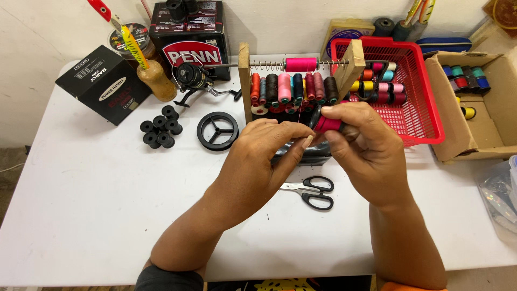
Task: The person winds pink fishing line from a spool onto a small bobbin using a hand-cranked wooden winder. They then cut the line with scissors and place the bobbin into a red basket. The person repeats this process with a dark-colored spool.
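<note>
My right hand grips a small spool wound with pink-red thread between thumb and fingers, held above the white table. My left hand is close beside it, fingertips pinched at the spool's left end, seemingly on the thread. Behind my hands stands a wooden rack with a rod carrying a pink spool and a row of several coloured thread spools. A dark object lies partly hidden under my hands.
Black-handled scissors lie just below my hands. A red basket with spools stands right, a cardboard box with spools beyond it. Left: black bobbins, a black empty reel, a fishing reel, black boxes.
</note>
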